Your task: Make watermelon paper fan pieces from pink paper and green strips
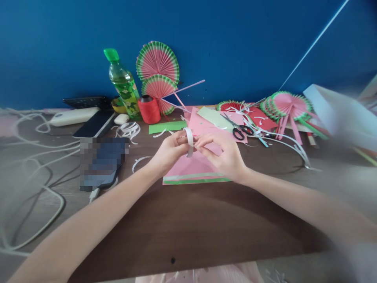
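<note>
Risk, first: slippage of the white tape roll (190, 143) onto the pink sheet (182, 169) below, likely cause a light finger hold. Risk, second: tape snagged on skin or folded on itself, likely cause fingertips crowded at the roll's edge. Risk, third: stray scraps caught on any sticky face, likely cause curled white strips (129, 127) loose near the left hand (171, 150). Risk, fourth: phone (106, 163) tugged askew, likely cause a white charging plug (94, 194) just beside the left forearm (103, 212).

Left hand: grasping the roll, fingers partly hidden by the band. Right hand (226, 155): thumb and fingertips drawn close beside the roll's right edge; tape end in the pinch or not, impossible to tell.

Roll, one: aloft between both hands, over the sheet; slim ring, plain white, upright, nearly edge-on to the view. Print or markings: none discernible. Sticky on one face or two: impossible to tell.
</note>
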The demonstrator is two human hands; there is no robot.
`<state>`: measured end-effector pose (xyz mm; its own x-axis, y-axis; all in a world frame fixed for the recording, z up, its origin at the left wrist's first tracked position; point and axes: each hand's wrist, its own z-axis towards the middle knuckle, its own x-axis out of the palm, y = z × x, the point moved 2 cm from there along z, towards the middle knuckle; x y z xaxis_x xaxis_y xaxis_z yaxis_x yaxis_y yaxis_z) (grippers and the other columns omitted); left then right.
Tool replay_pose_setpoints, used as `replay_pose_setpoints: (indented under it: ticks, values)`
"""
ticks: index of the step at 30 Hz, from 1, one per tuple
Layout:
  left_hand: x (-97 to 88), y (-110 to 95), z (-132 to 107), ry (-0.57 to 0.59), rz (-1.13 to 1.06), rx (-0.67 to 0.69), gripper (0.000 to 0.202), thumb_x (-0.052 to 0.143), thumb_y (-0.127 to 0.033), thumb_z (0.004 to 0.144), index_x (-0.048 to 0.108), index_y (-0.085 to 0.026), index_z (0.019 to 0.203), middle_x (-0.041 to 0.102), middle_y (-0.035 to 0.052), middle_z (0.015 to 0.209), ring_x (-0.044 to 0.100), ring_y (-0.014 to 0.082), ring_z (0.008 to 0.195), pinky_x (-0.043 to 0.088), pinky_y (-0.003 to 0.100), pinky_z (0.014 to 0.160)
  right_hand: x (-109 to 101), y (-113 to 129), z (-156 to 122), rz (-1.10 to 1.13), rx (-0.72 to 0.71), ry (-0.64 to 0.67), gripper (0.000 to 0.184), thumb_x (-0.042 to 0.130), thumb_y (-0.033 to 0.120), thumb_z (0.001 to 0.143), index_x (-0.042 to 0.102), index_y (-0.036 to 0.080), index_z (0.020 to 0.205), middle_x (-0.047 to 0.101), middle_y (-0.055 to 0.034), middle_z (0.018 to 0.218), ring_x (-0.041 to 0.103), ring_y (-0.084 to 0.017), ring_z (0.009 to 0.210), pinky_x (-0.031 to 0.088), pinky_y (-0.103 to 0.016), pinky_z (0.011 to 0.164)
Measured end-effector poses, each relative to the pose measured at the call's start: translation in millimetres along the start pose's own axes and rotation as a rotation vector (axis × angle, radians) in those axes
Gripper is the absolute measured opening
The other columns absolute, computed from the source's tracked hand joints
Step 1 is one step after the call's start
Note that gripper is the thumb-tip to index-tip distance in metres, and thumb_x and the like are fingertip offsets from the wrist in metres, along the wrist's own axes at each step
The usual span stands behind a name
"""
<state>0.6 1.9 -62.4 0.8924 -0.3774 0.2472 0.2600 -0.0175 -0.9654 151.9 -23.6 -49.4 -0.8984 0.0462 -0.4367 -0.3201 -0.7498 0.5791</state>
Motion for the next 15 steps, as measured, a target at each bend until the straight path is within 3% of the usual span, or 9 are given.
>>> replay_pose_setpoints:
  ticks: [6, 15]
  values:
    - [2.4, 1.5, -1.7, 0.013, 0.125, 0.067, 0.041, 0.061, -0.012, 0.069, 0.053, -0.014, 0.11, 0.068, 0.0074, 0.095, 0.063, 0.0179, 0.09, 0.044, 0.024, 0.07, 0.4, 3.7, -1.2, -0.004, -0.025, -0.003, 0.009, 0.055, 0.013, 0.081, 0.057, 0.021, 0.078, 0.067, -0.0014, 0.081, 0.064, -0.017, 0.09, 0.05, -0.034, 0.083]
    - [-3.3, 1.1, -2.9, -0.03, 0.173, 0.062, 0.044, 0.06, -0.023, 0.074, 0.049, -0.014, 0.115, 0.067, 0.0102, 0.1, 0.063, 0.0191, 0.083, 0.044, 0.029, 0.069, 3.4, 6.6, -5.5, -0.01, -0.122, 0.045, 0.009, 0.054, 0.012, 0.082, 0.057, 0.02, 0.082, 0.066, -0.0018, 0.083, 0.063, -0.015, 0.086, 0.051, -0.031, 0.081]
